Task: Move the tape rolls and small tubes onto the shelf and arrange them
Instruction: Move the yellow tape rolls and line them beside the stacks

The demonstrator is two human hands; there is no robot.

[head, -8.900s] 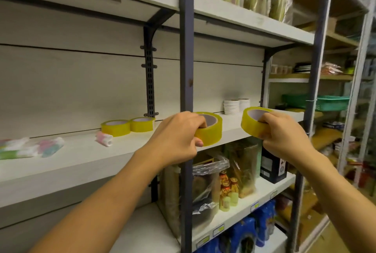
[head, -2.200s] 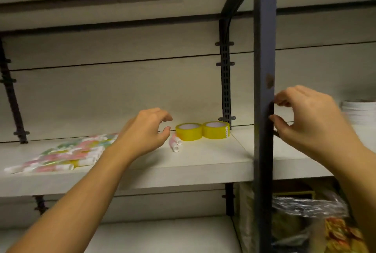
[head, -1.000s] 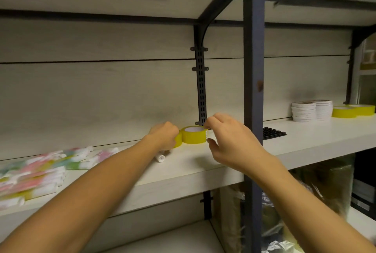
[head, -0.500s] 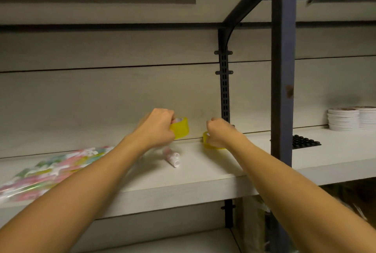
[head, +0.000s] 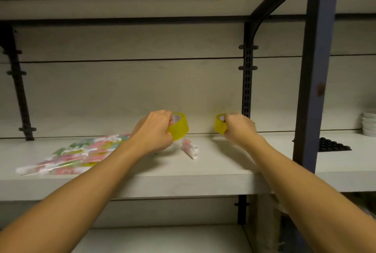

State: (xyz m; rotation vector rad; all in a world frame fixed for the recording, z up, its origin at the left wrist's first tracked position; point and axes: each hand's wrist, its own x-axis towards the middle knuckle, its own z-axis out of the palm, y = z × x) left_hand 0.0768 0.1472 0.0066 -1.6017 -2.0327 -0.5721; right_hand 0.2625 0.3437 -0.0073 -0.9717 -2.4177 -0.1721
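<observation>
1. Landmark: the slotted black upright [head: 247,81] on the back panel. All positions are given from it.
2. Far left of the upright, a pile of small tubes [head: 75,156] in clear wrap lies flat on the shelf [head: 203,173], near its front edge.
3. Left of the upright, the left hand [head: 156,130] is clamped on a yellow tape roll [head: 180,127], fingers curled over its rim and into the core. The roll is tilted and appears lifted clear of the shelf.
4. Below that roll, two loose tubes [head: 191,149] lie side by side on the shelf, apart from the pile.
5. Just left of the upright, the right hand [head: 240,128] grips a second yellow roll [head: 220,125], held close to the back panel. Whether it touches the shelf cannot be told.
6. Right of the upright, beyond the blue post [head: 317,69], a black dotted sheet [head: 331,144] and stacked white rolls [head: 369,123] rest on the shelf.
7. Judgement: the rolls are being repositioned. Set each down flat, core upward, clear of the loose tubes so they do not roll; seat both fully before letting go.
</observation>
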